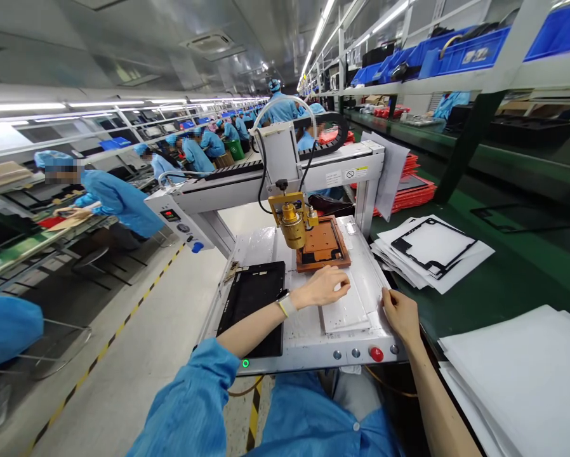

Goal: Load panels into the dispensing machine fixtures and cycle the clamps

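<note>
My left hand (pixel 322 287) reaches over the machine bed, just in front of an orange-brown fixture (pixel 330 238) that holds a thin black frame. Its fingers are curled in, and anything between them is hidden or too small to name. A pale flat plate (pixel 344 314) lies beneath it. At the bed's right edge, my right hand (pixel 402 314) is closed, thumb against the fingers; what it pinches, if anything, cannot be made out. A brass-coloured machine head (pixel 292 223) hangs beside the fixture. Under my left forearm rests a black tablet-like panel (pixel 259 289).
Right of the machine, a black frame (pixel 432 244) tops a stack of white sheets. More white sheets (pixel 523 355) lie nearer me. Red trays (pixel 411 197) are stacked behind. A red button (pixel 376 354) sits on the front panel. Co-workers in blue (pixel 118 197) sit at left.
</note>
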The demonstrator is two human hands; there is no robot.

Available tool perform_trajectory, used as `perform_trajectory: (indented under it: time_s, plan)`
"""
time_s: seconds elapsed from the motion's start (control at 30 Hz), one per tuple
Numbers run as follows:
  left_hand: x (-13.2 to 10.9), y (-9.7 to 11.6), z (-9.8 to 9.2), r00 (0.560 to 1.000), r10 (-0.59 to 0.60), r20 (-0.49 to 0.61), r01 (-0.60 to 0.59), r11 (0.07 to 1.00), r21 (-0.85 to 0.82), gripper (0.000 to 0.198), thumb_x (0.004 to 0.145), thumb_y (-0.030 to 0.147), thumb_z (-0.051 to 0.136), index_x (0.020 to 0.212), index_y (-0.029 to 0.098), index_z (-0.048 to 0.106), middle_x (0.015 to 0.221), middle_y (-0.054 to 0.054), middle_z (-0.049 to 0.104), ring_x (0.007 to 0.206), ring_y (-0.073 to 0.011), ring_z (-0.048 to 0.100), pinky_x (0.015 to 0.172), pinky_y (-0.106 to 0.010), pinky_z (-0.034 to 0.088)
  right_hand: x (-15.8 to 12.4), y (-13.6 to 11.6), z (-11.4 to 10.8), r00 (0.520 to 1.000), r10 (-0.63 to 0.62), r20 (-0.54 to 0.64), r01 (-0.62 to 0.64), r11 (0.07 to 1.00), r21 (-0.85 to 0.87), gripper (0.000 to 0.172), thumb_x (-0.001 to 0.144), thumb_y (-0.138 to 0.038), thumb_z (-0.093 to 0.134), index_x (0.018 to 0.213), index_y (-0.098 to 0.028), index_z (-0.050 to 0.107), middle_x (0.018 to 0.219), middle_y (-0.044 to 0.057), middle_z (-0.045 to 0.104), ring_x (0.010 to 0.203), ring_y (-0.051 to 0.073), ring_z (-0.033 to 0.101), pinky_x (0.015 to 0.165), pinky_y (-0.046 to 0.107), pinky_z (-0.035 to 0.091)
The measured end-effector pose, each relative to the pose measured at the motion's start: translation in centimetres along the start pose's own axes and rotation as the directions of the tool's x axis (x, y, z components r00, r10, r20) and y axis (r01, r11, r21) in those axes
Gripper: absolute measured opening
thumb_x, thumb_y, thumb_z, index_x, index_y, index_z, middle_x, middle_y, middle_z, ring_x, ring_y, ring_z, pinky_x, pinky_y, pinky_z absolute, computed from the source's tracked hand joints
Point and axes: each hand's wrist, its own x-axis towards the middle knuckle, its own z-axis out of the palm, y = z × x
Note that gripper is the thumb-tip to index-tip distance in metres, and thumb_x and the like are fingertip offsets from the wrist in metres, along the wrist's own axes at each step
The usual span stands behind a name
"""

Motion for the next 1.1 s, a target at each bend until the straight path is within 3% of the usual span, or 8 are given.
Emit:
perform_trajectory:
  time_s: [0.2,0.37,0.6,0.77,0.83,0.93,1.0,1.1]
  plan:
    - [4.3,-0.6,1.1,0.995,-0.068,-0.069,0.075,0.991,0.108,0.034,0.109,0.028,0.050,0.131,0.009,0.067,0.135,-0.020,0.070,0.133,-0.0289,0.061,0.115,-0.044,0.047,0.1,-1.0,-0.6,1.000,0.019,-0.007,-0.018,0.999,0.044,0.068,0.095,-0.079,0.036,0.054,-0.026,0.047,0.050,0.004,0.052,0.052,0.017,0.047,0.057,0.033,0.032]
    - [5.8,-0.5,1.9,0.998,-0.048,-0.046,0.057,0.977,0.206,0.032,0.108,0.029,0.051,0.119,0.010,0.075,0.145,-0.023,0.066,0.146,-0.0345,0.055,0.122,-0.050,0.044,0.3,-1.9,-1.1,0.996,0.085,-0.033,-0.083,0.994,0.067,0.073,0.087,-0.087,0.035,0.051,-0.026,0.051,0.045,0.004,0.048,0.049,0.017,0.044,0.056,0.034,0.030]
    - [5.4,2.7,1.3,0.984,0.172,0.037,-0.176,0.943,0.281,0.030,0.105,0.032,0.057,0.096,0.013,0.078,0.115,-0.017,0.073,0.120,-0.0291,0.065,0.119,-0.048,0.046,0.4,-2.7,-1.8,0.990,0.124,-0.074,-0.117,0.989,0.087,0.080,0.085,-0.095,0.032,0.051,-0.026,0.054,0.044,0.003,0.045,0.049,0.018,0.043,0.056,0.035,0.031]
    - [2.9,2.2,-2.7,0.975,0.116,-0.190,-0.108,0.993,0.054,0.020,0.095,0.019,0.053,0.076,0.020,0.060,0.086,-0.009,0.066,0.090,-0.0237,0.059,0.093,-0.041,0.051,-1.2,-4.0,-2.8,0.989,-0.138,-0.047,0.139,0.990,0.032,0.068,0.102,-0.077,0.039,0.063,-0.025,0.060,0.056,0.004,0.057,0.056,0.019,0.050,0.060,0.034,0.039]
    - [1.1,1.2,-4.3,0.955,0.074,-0.286,-0.098,0.993,-0.071,0.023,0.089,0.017,0.053,0.068,0.022,0.047,0.072,-0.003,0.057,0.080,-0.0219,0.054,0.091,-0.042,0.049,-2.6,-5.3,-2.7,0.934,-0.353,0.056,0.353,0.935,0.003,0.053,0.109,-0.057,0.046,0.074,-0.023,0.066,0.071,0.007,0.068,0.070,0.022,0.059,0.071,0.035,0.046]
    - [-1.6,0.0,-6.1,0.915,0.059,-0.398,-0.149,0.969,-0.197,0.025,0.088,0.019,0.051,0.067,0.024,0.040,0.066,-0.001,0.050,0.076,-0.0220,0.051,0.088,-0.042,0.048,-4.8,-7.8,-1.8,0.761,-0.565,0.318,0.599,0.801,-0.010,0.027,0.110,-0.031,0.052,0.102,-0.020,0.076,0.096,0.010,0.078,0.094,0.027,0.064,0.089,0.040,0.050]
    - [-2.9,-0.5,-6.6,0.884,0.056,-0.464,-0.182,0.955,-0.233,0.025,0.091,0.021,0.050,0.068,0.024,0.040,0.066,-0.001,0.050,0.076,-0.0225,0.051,0.088,-0.043,0.048,-5.8,-9.1,-1.1,0.662,-0.583,0.470,0.671,0.741,-0.026,0.021,0.108,-0.022,0.057,0.113,-0.019,0.077,0.100,0.011,0.077,0.097,0.028,0.062,0.090,0.042,0.050]
    - [-4.0,-0.9,-6.8,0.844,0.035,-0.536,-0.198,0.948,-0.250,0.026,0.092,0.023,0.050,0.067,0.025,0.041,0.064,0.000,0.048,0.076,-0.0225,0.050,0.096,-0.047,0.050,-5.7,-10.0,-0.4,0.588,-0.530,0.611,0.692,0.721,-0.041,0.015,0.104,-0.017,0.064,0.110,-0.019,0.078,0.095,0.011,0.075,0.097,0.028,0.062,0.087,0.042,0.050]
